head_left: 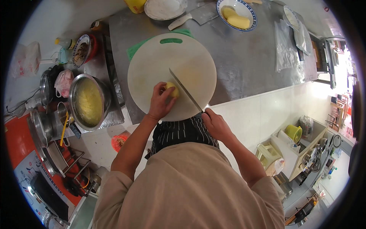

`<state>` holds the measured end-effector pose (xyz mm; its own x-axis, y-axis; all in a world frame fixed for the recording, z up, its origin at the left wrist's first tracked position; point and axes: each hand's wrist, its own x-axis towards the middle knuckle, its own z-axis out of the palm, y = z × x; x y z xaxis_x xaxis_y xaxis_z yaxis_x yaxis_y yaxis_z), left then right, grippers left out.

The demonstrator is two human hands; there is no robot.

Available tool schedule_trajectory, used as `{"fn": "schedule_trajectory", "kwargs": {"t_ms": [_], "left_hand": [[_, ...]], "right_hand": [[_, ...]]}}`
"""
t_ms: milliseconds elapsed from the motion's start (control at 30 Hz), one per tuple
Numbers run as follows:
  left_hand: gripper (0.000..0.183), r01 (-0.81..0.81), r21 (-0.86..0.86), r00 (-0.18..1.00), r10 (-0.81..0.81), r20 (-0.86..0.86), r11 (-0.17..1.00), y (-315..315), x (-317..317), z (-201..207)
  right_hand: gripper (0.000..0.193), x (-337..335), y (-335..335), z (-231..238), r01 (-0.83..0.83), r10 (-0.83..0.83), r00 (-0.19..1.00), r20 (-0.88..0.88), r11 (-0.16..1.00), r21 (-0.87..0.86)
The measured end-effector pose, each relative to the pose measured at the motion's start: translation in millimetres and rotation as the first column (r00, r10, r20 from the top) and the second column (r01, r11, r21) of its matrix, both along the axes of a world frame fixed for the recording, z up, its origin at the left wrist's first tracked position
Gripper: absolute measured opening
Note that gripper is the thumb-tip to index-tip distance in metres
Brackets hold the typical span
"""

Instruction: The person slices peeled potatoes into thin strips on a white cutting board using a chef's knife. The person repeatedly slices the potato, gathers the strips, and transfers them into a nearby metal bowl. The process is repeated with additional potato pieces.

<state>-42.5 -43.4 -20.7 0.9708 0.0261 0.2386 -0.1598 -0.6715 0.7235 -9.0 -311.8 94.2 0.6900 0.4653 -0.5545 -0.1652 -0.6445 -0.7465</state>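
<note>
On the round white cutting board (152,57), my left hand (161,102) grips a peeled yellow potato (174,91), its fingers curled over the left side. My right hand (215,124) is closed round the handle of a knife (185,89) at the board's near right edge. The knife's long blade slants up and left over the board, just right of the potato and seemingly apart from it. Beyond the board, a blue-rimmed bowl (252,14) holds peeled potatoes (238,21).
A green cloth (133,49) sticks out from under the board on the metal table (248,61). Behind it lie a cleaver (204,14) and a bowl of white powder (164,8). Plastic bags (284,45) lie at right. To the left stands a metal basin (100,120) with yellow contents.
</note>
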Motion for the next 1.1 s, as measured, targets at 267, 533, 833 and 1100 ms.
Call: {"fn": "schedule_trajectory", "kwargs": {"t_ms": [267, 533, 833, 1100], "left_hand": [[0.043, -0.012, -0.046, 1.0, 0.012, 0.0, 0.999, -0.3, 2.3, -1.6], [0.047, 0.002, -0.006, 0.999, -0.002, 0.038, 1.0, -1.0, 4.4, -0.4], [0.05, 0.039, -0.064, 0.999, -0.04, -0.024, 0.997, 2.4, 1.2, -4.1], [0.052, 0.028, -0.019, 0.999, -0.028, -0.037, 0.999, 2.8, -2.0, -6.8]], "right_hand": [[0.02, -5.5, -4.5, 34.1, 0.012, -0.012, 0.999, -0.03, 1.0, 0.001], [0.022, -10.1, -10.3, 53.0, -0.013, 0.004, 0.991, -0.133, 0.998, -0.062], [0.024, -13.2, -14.7, 34.8, -0.036, 0.032, 0.997, -0.074, 0.998, -0.047], [0.031, -9.1, -2.0, -3.3, -0.038, 0.03, 0.997, -0.075, 0.993, -0.111]]}}
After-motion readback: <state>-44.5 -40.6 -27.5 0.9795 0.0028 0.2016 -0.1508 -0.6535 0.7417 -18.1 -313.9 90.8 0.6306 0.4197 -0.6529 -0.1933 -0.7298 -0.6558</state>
